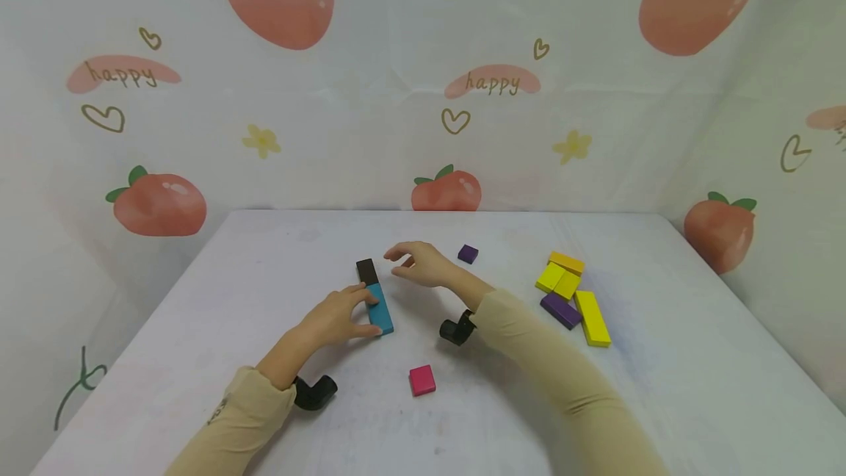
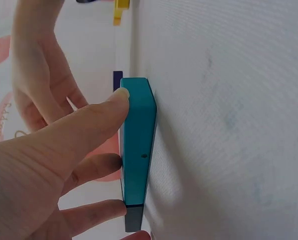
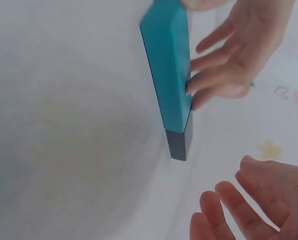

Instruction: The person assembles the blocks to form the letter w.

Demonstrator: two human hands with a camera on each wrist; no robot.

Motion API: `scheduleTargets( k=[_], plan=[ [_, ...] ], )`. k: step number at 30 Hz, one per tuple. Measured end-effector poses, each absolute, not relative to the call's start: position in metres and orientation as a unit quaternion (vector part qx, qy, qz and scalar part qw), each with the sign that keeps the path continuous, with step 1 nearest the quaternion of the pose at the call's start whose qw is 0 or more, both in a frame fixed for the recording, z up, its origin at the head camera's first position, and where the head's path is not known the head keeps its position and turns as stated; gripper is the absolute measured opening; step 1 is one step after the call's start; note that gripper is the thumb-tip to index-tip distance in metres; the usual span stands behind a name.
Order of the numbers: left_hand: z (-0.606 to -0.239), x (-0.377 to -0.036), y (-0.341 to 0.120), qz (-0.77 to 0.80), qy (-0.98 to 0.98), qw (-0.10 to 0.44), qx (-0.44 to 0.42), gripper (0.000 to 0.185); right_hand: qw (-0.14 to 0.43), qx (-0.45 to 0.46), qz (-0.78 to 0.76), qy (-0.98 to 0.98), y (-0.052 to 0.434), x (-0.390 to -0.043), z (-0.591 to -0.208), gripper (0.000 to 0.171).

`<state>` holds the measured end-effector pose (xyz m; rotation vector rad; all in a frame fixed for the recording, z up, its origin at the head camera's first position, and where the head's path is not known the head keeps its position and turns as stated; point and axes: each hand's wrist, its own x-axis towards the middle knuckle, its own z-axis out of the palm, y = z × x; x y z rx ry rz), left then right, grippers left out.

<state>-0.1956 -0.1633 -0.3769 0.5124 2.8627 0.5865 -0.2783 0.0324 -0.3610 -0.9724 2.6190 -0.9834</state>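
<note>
A long blue block (image 1: pixel 380 316) lies flat on the table, end to end with a short black block (image 1: pixel 366 271) at its far end. My left hand (image 1: pixel 335 316) rests on the blue block, its thumb at the near end and its spread fingers on the top. In the left wrist view the thumb presses an edge of the blue block (image 2: pixel 140 150). My right hand (image 1: pixel 423 264) hovers just right of the black block, holding nothing. Its fingers are loosely bent and apart from the black block (image 3: pixel 177 145) in the right wrist view.
A pink square block (image 1: pixel 422 380) lies nearer the front. Behind the right hand is a small purple block (image 1: pixel 468 253). To the right sit several yellow blocks (image 1: pixel 593 319), an orange one (image 1: pixel 566 263) and a purple one (image 1: pixel 560 311). A printed curtain (image 1: pixel 370 131) hangs behind the table.
</note>
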Motion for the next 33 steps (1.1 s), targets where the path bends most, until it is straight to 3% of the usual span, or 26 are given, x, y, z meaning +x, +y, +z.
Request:
scheduleTargets(
  k=[19, 33],
  plan=[
    [-0.376, -0.193, -0.163, 0.202, 0.961, 0.084, 0.171, 0.053, 0.112, -0.364, -0.349, 0.857, 0.092, -0.201, -0.368, 0.03],
    [-0.377, -0.194, -0.164, 0.205, 0.959, 0.078, 0.18, 0.053, 0.165, -0.387, -0.334, 0.843, 0.106, -0.173, -0.384, 0.038]
  ],
)
